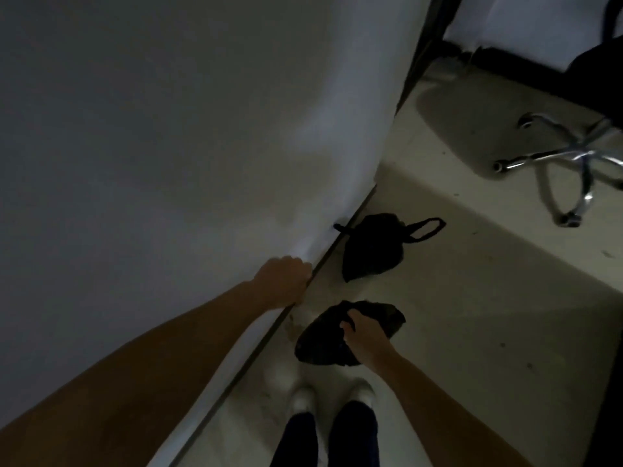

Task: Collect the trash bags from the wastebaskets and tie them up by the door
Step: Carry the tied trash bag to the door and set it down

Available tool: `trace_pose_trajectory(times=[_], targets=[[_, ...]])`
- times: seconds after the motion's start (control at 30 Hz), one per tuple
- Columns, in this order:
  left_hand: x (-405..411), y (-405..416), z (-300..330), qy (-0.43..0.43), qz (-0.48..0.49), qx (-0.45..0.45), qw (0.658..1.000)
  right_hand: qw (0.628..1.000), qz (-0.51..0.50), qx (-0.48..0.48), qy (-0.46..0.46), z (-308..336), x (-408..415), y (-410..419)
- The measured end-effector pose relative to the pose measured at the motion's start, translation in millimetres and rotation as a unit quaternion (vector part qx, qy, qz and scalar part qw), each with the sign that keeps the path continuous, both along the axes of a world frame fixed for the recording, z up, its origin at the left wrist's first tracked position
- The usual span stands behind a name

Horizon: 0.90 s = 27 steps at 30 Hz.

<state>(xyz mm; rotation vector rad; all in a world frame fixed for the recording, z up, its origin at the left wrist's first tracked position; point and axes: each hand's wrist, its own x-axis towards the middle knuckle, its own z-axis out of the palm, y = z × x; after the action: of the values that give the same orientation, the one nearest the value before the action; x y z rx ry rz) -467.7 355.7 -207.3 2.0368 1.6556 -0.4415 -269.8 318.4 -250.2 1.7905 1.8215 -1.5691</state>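
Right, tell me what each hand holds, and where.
The right hand grips a black trash bag by its bunched top. The left hand holds nothing.

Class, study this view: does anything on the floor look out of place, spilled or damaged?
Nothing looks spilled or torn. One black trash bag lies on the floor by the wall, its handles loose. The right hand grips a second black bag. The left hand rests on the white panel's edge. The dim floor looks scuffed.

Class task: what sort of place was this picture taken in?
Probably an office: a swivel chair's chrome wheeled base stands on the pale floor, and black trash bags lie beside a white door or wall.
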Motion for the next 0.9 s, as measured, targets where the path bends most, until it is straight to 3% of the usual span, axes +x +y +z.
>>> trace_pose_trajectory(times=[0.1, 0.2, 0.47, 0.7, 0.9], targets=[[-26.8, 13.1, -35.6, 0.035, -0.098, 0.167, 0.98, 1.0, -0.003, 0.002, -0.011, -63.8, -12.7, 20.8], [-40.3, 2.9, -54.7, 0.036, -0.153, 0.251, 0.955, 1.0, -0.002, 0.007, -0.008, -120.0, -23.6, 32.5], [-45.1, 1.1, -63.2, 0.078, -0.198, 0.309, 0.927, 0.997, 0.041, -0.006, -0.059, -208.3, -27.0, 32.1], [-34.2, 1.8, -43.7, 0.087, -0.16, 0.223, 0.958, 0.993, 0.077, -0.002, -0.086, -152.7, -4.1, 45.5], [9.2, 13.7, 26.7, 0.064, -0.016, -0.046, 0.997, 0.983, 0.131, 0.041, -0.119, -17.6, 37.6, 80.1]])
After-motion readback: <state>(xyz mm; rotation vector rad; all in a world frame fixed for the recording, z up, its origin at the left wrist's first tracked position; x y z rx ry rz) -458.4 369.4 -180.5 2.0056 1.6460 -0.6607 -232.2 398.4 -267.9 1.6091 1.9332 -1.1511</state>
